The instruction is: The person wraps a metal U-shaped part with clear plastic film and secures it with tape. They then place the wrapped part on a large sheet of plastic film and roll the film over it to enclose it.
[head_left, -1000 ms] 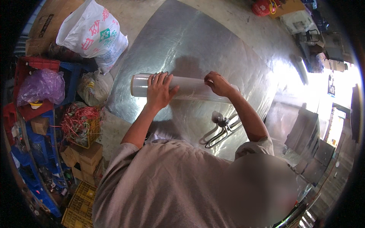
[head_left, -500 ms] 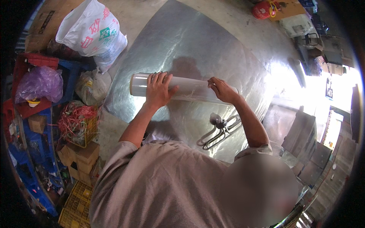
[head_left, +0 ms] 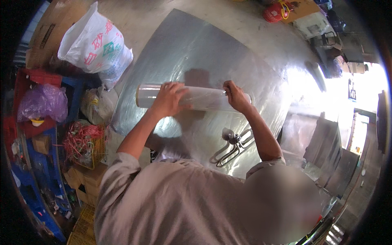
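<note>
A long roll of clear stretch film [head_left: 200, 98] is held level above a wide shiny metal sheet [head_left: 196, 49] lying on the floor. My left hand [head_left: 169, 99] grips the roll near its left end, fingers wrapped over the top. My right hand [head_left: 235, 96] holds the roll close to its right end. Film trails down from the roll toward me. A bent metal heating coil [head_left: 232, 145] lies on the sheet just below my right forearm.
A white plastic bag [head_left: 96, 47] sits at the sheet's left edge. Blue and red crates, a purple bag [head_left: 41, 102], a basket of red wire [head_left: 81, 141] and cardboard boxes crowd the left side. Flat metal sheets [head_left: 326, 155] stand at the right. A red object [head_left: 274, 11] lies far back.
Both hands and the roll have stayed almost in place; the view has shifted slightly, and the roll sits a little lower over the sheet.
</note>
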A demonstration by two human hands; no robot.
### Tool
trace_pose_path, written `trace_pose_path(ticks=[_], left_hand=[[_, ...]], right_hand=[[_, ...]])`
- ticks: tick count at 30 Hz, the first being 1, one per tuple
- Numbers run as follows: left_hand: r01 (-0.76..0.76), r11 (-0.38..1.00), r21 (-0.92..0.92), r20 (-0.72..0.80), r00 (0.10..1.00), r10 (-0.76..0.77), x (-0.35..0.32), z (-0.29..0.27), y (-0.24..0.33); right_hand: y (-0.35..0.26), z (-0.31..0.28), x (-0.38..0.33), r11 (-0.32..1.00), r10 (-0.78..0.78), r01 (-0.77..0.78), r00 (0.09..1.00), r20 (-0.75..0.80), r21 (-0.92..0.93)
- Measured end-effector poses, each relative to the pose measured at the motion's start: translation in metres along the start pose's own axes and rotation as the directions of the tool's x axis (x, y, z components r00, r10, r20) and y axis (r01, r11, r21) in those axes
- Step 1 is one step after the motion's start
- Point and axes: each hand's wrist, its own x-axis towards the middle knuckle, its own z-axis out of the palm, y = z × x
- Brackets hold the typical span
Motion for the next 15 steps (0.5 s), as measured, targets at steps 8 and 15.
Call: trace_pose_path(ticks=[8, 15], left_hand=[[0.134, 0.991, -0.019, 0.327, 0.937, -0.121, 0.021, 0.016, 0.027], [0.129, 0.992, 0.017, 0.328, 0.936, -0.127, 0.02, 0.012, 0.034]], right_hand=[[-0.015, 0.03, -0.053, 0.961, -0.201, 0.228, 0.964, 0.172, -0.157], [-0.038, 0.025, -0.095, 0.882, -0.177, 0.242, 0.966, 0.191, -0.405]])
